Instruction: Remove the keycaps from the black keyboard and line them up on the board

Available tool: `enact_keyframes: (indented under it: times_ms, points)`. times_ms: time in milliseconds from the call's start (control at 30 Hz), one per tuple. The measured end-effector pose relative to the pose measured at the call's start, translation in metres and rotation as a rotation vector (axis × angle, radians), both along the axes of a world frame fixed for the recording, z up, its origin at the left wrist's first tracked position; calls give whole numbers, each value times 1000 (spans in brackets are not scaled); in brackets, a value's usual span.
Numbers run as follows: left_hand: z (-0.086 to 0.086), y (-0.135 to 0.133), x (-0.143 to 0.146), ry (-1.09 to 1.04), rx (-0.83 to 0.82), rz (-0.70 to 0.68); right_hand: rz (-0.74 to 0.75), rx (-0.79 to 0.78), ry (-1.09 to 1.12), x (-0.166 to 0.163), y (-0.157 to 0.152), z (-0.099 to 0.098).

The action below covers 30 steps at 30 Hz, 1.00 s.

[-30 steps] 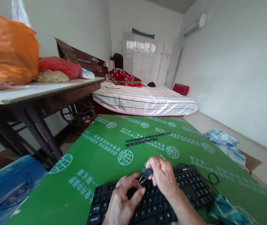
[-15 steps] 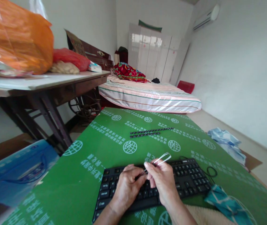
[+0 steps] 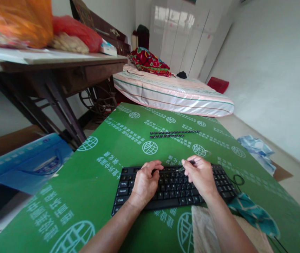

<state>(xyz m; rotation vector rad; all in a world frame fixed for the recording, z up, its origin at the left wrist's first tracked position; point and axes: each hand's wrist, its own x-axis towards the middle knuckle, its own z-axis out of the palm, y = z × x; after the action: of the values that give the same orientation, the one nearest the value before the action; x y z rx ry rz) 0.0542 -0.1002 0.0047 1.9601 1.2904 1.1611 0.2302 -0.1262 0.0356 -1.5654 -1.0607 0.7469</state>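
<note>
A black keyboard (image 3: 173, 188) lies on a green printed board (image 3: 97, 200). My left hand (image 3: 146, 181) rests on the keyboard's left half with its fingers curled down onto the keys; what is under them is hidden. My right hand (image 3: 201, 175) hovers over the keyboard's right half and pinches a thin wire tool (image 3: 189, 163) with a dark grip, its tip pointing left at the top row of keys. Two rows of black keycaps (image 3: 173, 133) lie on the board beyond the keyboard.
A teal cloth (image 3: 254, 214) and the keyboard's cable (image 3: 238, 181) lie right of the keyboard, and a beige towel (image 3: 200, 228) is under my right forearm. A blue box (image 3: 28, 161) sits at the board's left edge. A dark table (image 3: 52, 61) with bags stands left, a bed (image 3: 173, 95) behind.
My head has tipped down and nearer. My right hand has lowered the wire tool from above the keyboard to its top row; my left hand has moved onto the left keys.
</note>
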Motion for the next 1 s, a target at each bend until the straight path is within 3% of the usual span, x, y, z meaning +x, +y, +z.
enact_keyframes:
  times_ms: [333,600,733,1000]
  points:
    - [4,-2,1,-7,-15,-12,113,-42,-303,-15,0,-5]
    - [3,-3,3,16,-35,-22,150,-37,-711,-27,0,-8]
    - [5,-4,3,45,-27,-33,132,-49,-698,-24,3,-11]
    - [5,-6,4,106,10,-41,138,-77,-458,-14,8,-24]
